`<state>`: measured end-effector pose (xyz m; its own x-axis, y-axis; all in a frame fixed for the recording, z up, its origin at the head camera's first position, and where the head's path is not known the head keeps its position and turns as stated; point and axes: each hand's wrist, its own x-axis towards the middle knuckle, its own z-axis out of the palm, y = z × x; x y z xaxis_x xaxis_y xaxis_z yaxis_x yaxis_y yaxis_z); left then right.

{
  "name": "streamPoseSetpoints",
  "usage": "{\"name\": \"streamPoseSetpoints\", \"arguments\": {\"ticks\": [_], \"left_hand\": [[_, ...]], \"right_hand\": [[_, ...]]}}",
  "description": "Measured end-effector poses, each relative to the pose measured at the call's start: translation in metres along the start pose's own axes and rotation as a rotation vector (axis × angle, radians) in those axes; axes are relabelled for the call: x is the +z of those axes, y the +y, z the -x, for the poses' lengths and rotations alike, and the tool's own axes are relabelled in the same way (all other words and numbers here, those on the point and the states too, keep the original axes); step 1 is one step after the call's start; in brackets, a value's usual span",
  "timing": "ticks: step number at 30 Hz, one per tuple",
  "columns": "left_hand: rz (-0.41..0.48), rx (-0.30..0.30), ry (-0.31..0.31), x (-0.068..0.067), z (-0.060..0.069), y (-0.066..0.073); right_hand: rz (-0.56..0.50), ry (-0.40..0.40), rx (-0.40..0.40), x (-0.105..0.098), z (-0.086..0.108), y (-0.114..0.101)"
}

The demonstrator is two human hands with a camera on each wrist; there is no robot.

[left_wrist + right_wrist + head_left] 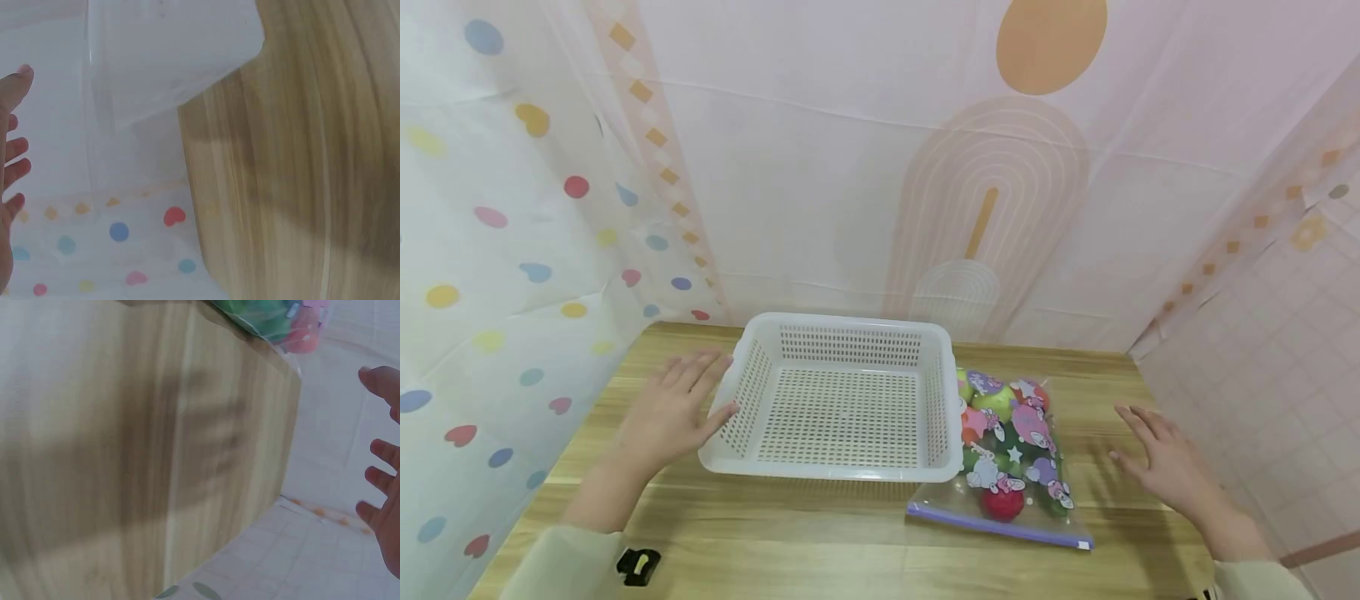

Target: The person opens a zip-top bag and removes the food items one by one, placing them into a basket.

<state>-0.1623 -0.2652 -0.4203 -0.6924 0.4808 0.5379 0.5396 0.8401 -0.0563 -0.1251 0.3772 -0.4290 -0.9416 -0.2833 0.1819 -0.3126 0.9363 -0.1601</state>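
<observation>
A white plastic basket with slotted walls stands on the wooden table, nothing inside it. Against its right side lies a clear zip bag with printed figures and a purple seal, holding several red and green items. The left hand is beside the basket's left wall, fingers spread; whether it touches the rim I cannot tell. In the left wrist view, that hand shows at the edge near the basket. Right of the bag, the right hand hovers with relaxed fingers, holding nothing; the right wrist view shows this hand too.
The wooden table reaches back to a hanging curtain with printed shapes. A dotted curtain hangs at the left and a checked one at the right. A small black object is by the left sleeve.
</observation>
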Motion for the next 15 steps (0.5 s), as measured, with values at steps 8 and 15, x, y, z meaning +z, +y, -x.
{"name": "streamPoseSetpoints", "arguments": {"ticks": [8,15], "left_hand": [[0.022,0.162,0.151,0.009,-0.006,0.026],[0.074,0.247,0.143,0.013,-0.015,0.055]], "right_hand": [[-0.07,-0.056,-0.006,0.022,0.019,-0.006],[-0.164,-0.048,-0.037,0.043,0.037,-0.016]]}}
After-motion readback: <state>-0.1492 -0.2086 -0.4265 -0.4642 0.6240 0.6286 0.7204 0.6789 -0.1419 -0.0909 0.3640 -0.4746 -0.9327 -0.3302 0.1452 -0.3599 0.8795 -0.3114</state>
